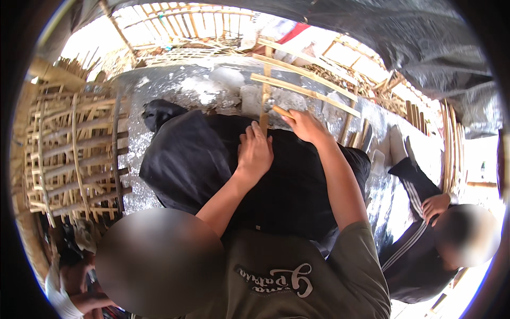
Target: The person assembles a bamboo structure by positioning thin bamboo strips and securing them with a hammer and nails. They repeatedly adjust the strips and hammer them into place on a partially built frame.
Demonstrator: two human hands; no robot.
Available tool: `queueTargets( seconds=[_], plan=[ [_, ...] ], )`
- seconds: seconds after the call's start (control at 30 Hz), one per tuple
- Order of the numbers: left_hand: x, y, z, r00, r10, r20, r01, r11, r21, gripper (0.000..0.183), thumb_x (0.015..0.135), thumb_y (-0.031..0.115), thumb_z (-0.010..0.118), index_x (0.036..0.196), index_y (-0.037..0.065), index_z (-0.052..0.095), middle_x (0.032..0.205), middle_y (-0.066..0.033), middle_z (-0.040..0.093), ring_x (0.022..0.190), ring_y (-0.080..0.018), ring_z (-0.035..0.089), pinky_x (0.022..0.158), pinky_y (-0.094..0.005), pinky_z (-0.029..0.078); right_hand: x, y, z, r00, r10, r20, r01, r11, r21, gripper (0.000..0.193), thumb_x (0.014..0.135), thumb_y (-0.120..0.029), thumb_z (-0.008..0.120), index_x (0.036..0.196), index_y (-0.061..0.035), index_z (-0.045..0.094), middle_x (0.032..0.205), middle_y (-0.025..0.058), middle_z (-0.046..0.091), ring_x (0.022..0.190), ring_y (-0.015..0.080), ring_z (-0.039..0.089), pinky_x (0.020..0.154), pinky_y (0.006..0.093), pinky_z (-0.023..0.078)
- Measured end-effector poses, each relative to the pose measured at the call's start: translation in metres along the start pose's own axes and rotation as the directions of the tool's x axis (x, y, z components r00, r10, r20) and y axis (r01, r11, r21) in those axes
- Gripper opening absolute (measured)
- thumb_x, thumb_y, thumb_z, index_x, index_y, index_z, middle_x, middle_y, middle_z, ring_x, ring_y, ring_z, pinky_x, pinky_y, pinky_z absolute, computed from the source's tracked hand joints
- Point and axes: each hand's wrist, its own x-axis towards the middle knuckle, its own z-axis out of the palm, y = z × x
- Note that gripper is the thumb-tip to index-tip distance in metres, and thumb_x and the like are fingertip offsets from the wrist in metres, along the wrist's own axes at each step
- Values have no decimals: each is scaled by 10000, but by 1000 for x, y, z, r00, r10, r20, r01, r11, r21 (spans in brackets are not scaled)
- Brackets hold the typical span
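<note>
Near end of wooden slat (265,97), over dark-clothed legs (295,178), seemingly pinched by left hand (255,151); wooden-handled tool (282,111) gripped by right hand (306,126) just beside; left fingers (257,130) could be struck if tool is swung askew

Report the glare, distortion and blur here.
Head view: daylight burns white below the plastic sheet; head view: the slatted panel looks bent near the rim; head view: two round patches are heavily blurred, left hand and right hand fairly sharp.
</note>
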Motion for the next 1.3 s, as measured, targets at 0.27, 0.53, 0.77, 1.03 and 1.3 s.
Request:
queueTargets(
  seconds=[0.27, 0.53, 0.77, 1.03, 1.3],
  plan=[
    [30, -21, 40, 813, -358, 459, 581, 440, -685, 455, 1078, 371, 445, 1186, -59, 545, 917, -162, 686, 758, -192, 697, 652, -339, 577, -2, 4, 1, 999, 15, 42, -17, 999, 44, 435, 1025, -482, 492, 1099, -95, 676, 978, 218, 713, 980, 421, 678, 859, 531, 532],
    [30, -41, 54, 827, -398, 398, 562, 556, -613, 370, 1100, 317, 364, 1030, 26, 582, 748, -51, 605, 588, -106, 547, 536, -273, 498, 1, 8, 5, 998, -49, 43, 45, 995, 90, 421, 1035, -449, 486, 1117, -83, 678, 1007, 211, 718, 1017, 397, 686, 880, 512, 540],
    [28, -31, 58, 872, -392, 293, 489, 673, -555, 361, 1093, 275, 354, 926, 38, 570, 683, -20, 558, 524, -103, 506, 482, -276, 440, 2, 17, 13, 996, -88, -10, 88, 993, 80, 424, 1036, -449, 481, 1093, -80, 681, 984, 192, 727, 996, 393, 696, 857, 504, 554],
    [30, -33, 62, 887, -368, 278, 460, 656, -599, 388, 1093, 294, 360, 900, 33, 572, 673, -34, 560, 522, -120, 521, 480, -287, 452, -11, 19, -8, 962, -136, -236, 106, 985, -138, 356, 1014, -434, 529, 1087, -121, 684, 909, 145, 721, 902, 351, 718, 777, 488, 580],
    [32, -45, 63, 870, -387, 305, 490, 620, -613, 404, 1102, 308, 357, 916, 32, 584, 679, -38, 565, 529, -128, 527, 487, -300, 450, -120, 27, -108, 722, 168, -671, -42, 979, 199, 260, 982, -358, 622, 995, -103, 672, 657, 147, 644, 607, 317, 667, 587, 446, 531]
  ],
)
